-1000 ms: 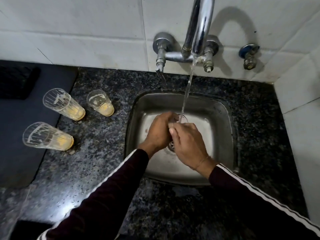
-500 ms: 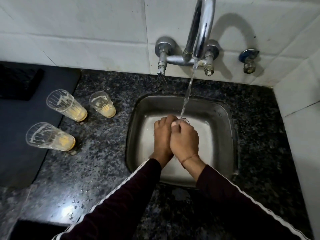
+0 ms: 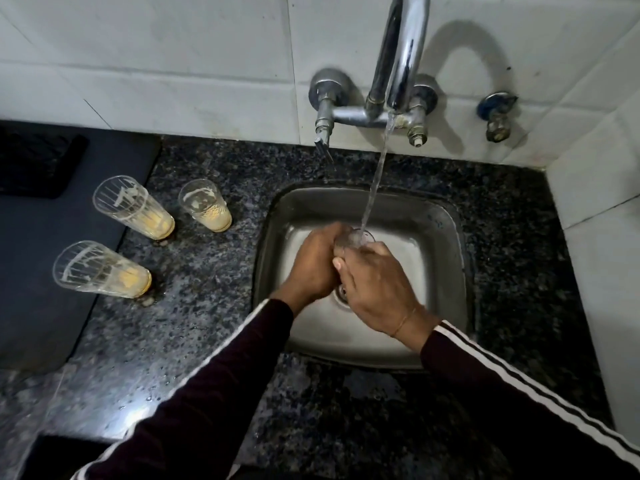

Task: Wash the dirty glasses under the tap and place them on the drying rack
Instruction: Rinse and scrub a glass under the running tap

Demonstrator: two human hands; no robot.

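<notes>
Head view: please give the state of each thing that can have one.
tap: running
glass in hands: under the stream, held over the sink
left hand: grips glass
right hand: grips glass
three glasses on counter: upright, dirty, yellow residue

The bench [image 3: 194, 327] is black granite speckled grey. The sink [image 3: 446, 271] is dull silver steel and the tap [image 3: 403, 53] bright chrome. Three clear ribbed glasses [image 3: 133, 207] [image 3: 205, 209] [image 3: 100, 270] carry white streaks and pale yellow dregs. Wall tiles [image 3: 156, 64] are white. Sleeves [image 3: 214, 393] are dark maroon with white stripes. A mat [image 3: 52, 271] is dark blue-grey.
</notes>
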